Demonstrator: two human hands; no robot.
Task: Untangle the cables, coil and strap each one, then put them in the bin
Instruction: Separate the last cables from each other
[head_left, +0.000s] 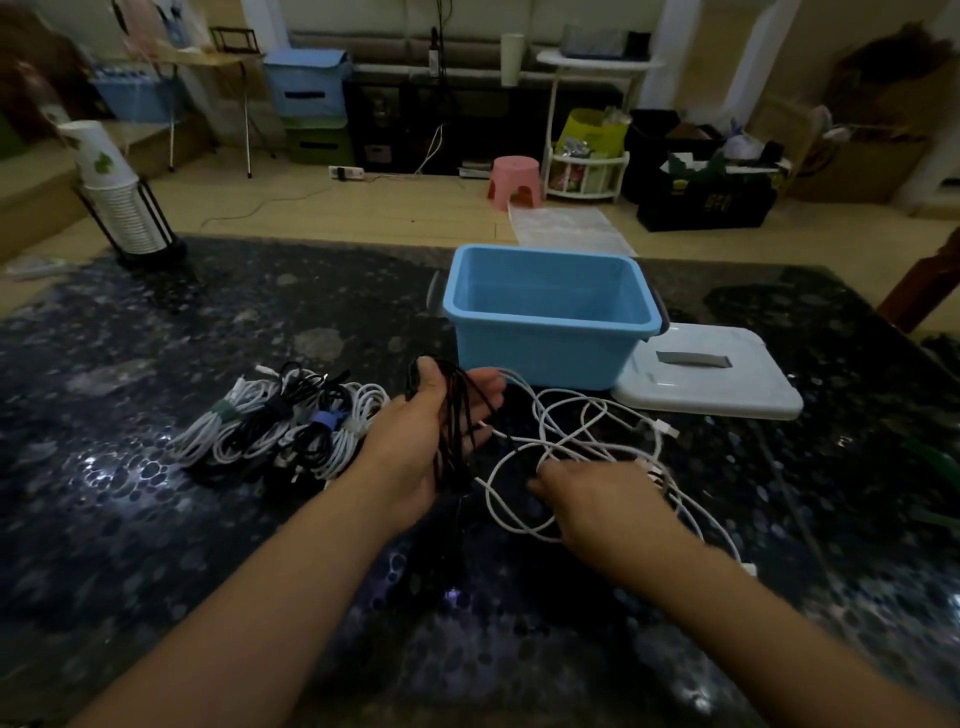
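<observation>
1. On a dark, speckled tabletop (156, 519), seen from the head camera, lie the cables, a bin and its lid.
2. Left hand (431, 441): palm turned up, with several loops of a black cable (457, 415) draped across it; the thumb rests over the top of the loops and the fingers are only loosely bent. The cable's lower end hangs down to the table.
3. Right hand (597, 499): back of the hand toward the camera, lowered onto a loose white cable (571, 441); the fingertips are hidden and blurred, so whether they pinch the cable cannot be told.
4. White cable: sprawls in open loops on the table between the two hands and the lid, one strand reaching the left fingertips.
5. Strapped coils (285, 426): white and black bundles, each bound with a band, lying together left of the left hand.
6. Blue bin (550, 338): stands open just beyond the hands, no cable inside.
7. White lid (711, 374): flat on the table, touching the bin's right side.
8. Paper cups (111, 187): stacked in a rack at far left, printed with green leaves. No writing is legible anywhere.
</observation>
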